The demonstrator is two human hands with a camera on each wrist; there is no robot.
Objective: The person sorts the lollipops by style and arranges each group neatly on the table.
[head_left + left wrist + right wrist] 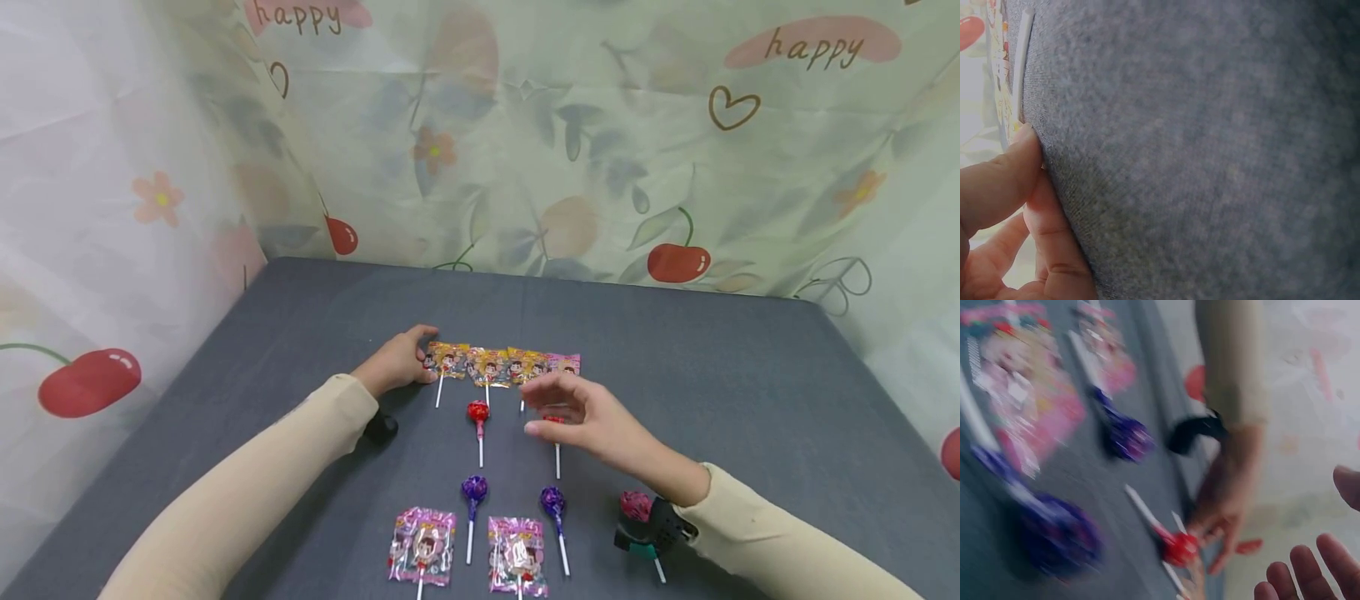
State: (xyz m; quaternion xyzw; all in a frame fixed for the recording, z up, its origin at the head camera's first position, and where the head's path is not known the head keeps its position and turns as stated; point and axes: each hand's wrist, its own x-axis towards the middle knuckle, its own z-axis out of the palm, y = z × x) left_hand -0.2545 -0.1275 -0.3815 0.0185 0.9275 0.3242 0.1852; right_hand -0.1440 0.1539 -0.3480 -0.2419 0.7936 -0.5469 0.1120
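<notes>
At the far end of the table, my left hand (396, 360) grips the left edge of a yellow lollipop packet (448, 360), thumb and fingers at its edge. This packet begins a side-by-side row with two more yellow packets (487, 367) and a pink packet (566, 362), their white sticks towards me. My right hand (592, 417) hovers with fingers spread and slightly bent over the row's right end, holding nothing. It partly covers a red lollipop (554, 420). Another red lollipop (477, 412) lies left of it. The right wrist view is blurred.
Nearer me lie two purple lollipops (474, 490) and two pink lollipop packets (423, 546) in rows. A dark pink lollipop (636, 505) is partly hidden by the black right wrist camera (663, 525). A patterned cloth (517, 192) hangs behind the grey table (697, 367).
</notes>
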